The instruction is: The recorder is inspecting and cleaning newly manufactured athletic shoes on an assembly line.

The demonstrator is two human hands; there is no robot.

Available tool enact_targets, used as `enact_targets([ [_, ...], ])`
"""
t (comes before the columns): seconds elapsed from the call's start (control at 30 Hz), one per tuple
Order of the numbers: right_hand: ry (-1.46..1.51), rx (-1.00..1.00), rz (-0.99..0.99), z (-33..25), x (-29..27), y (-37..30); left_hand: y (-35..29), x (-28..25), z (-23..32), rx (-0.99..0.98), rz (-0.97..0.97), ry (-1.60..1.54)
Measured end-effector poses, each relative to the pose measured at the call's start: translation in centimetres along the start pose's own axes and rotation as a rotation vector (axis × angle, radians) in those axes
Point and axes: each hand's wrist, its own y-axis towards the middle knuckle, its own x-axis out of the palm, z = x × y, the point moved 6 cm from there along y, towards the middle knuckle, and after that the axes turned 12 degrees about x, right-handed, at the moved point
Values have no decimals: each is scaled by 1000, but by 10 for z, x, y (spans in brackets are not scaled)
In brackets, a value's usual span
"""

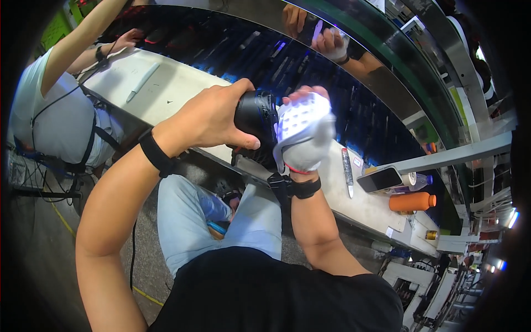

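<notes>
My left hand (213, 119) is closed round a black, glossy, rounded piece (256, 119) that looks like a shoe. Its thumb lies along the near side and its fingers go over the top. Against the right side of this piece is my right hand (307, 133), in a white glove with a dotted surface and a red cuff edge. Bare fingertips show at its top. Motion smears this hand, so its grip is unclear. Both hands are above the near edge of a white ledge (332, 191), beside a dark conveyor (359, 116).
On the ledge to the right lie a marker-like stick (347, 171), a phone (380, 180) and an orange bottle (412, 202). A white knife-like tool (142, 82) rests on the left part. Another person (61, 105) works at the far left. A grey metal bar (459, 152) crosses at right.
</notes>
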Motion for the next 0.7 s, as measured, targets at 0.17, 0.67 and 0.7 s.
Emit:
enact_targets([
  [0.17, -422, 185, -90, -22, 12, -3, 33, 6, 27, 85, -98, 187],
  [0.67, -589, -379, 242, -111, -41, -67, 82, 63, 128, 571, -179, 286],
  [0.7, -720, -389, 263, -116, -40, -69, 84, 64, 130, 585, -189, 303],
])
